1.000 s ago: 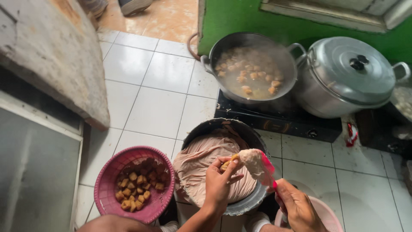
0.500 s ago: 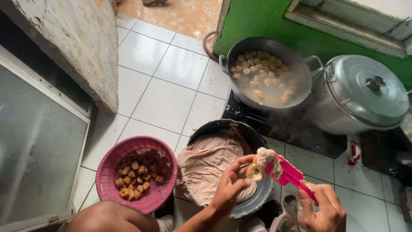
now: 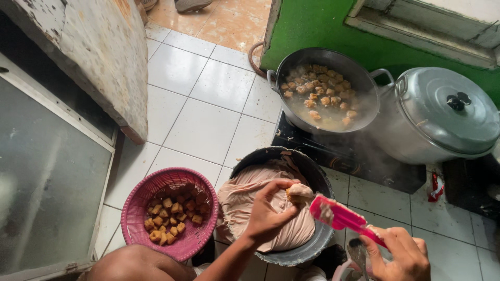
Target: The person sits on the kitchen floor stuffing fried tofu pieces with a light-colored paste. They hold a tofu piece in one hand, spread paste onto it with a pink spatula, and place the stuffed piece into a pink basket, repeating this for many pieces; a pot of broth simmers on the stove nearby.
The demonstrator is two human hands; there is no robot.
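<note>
My left hand [image 3: 268,214] pinches a small brown tofu piece topped with pale paste [image 3: 299,193] over a dark basin [image 3: 291,208] of pinkish dough. My right hand [image 3: 400,255] grips a pink spatula [image 3: 341,216] by its handle, with the blade smeared with paste just right of the filled piece. To the left, a pink basket [image 3: 169,213] on the floor holds several fried tofu cubes.
A wok [image 3: 324,89] of frying pieces in oil sits on a black stove [image 3: 359,158], with a lidded aluminium pot [image 3: 442,117] to its right. A worn wooden panel [image 3: 99,57] and a glass pane are at left. The floor is white tile.
The spatula has drawn away from the filled piece toward the right. My left hand has lowered the piece closer to the dough. The view has tilted down and left.
</note>
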